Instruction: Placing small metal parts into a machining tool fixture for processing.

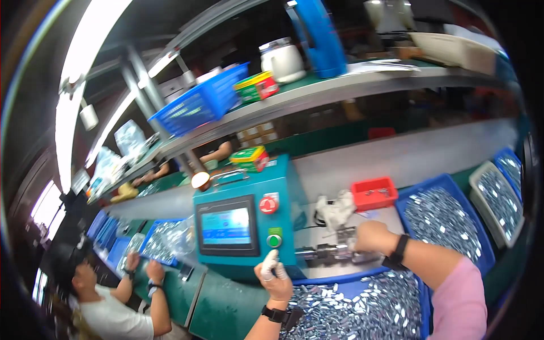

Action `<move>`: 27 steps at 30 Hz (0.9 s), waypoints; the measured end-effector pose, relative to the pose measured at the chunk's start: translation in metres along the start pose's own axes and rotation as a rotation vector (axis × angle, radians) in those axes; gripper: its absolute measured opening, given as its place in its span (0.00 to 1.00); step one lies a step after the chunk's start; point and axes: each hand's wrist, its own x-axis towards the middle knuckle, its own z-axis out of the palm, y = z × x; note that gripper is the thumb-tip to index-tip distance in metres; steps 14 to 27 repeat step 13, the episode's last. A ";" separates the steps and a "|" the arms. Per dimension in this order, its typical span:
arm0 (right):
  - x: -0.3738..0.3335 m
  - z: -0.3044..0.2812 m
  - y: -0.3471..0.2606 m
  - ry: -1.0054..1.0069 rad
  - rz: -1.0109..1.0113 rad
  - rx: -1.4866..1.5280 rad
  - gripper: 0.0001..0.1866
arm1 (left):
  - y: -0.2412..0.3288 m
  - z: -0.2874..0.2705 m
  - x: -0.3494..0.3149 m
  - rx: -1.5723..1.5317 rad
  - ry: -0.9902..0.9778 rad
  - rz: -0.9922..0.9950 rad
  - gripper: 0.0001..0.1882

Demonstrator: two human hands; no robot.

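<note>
My left hand (276, 280), with white coverings on some fingers, is raised in front of a teal machine (246, 190). One covered finger stretches up just below the green button (274, 241); nothing shows in this hand. My right hand (373, 237) is closed at the right end of a metal clamping fixture (326, 253) on the machine's side. Its fingertips are hidden, so what they grip cannot be seen. Below both hands lies a blue tray (424, 309) filled with small shiny metal pieces (357, 306).
A red tray (374, 194) and white gloves (335, 209) lie behind the fixture. At right stand a blue bin (487, 258) and a pale bin (513, 238) of metal pieces. A shelf (340, 85) crosses above. A co-worker (107, 297) sits at left.
</note>
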 end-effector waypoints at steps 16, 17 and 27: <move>-0.033 -0.032 -0.025 0.492 0.191 0.027 0.16 | 0.009 -0.008 -0.008 -0.141 0.035 -0.055 0.13; -0.033 -0.032 -0.025 0.492 0.191 0.027 0.16 | 0.009 -0.008 -0.008 -0.141 0.035 -0.055 0.13; -0.033 -0.032 -0.025 0.492 0.191 0.027 0.16 | 0.009 -0.008 -0.008 -0.141 0.035 -0.055 0.13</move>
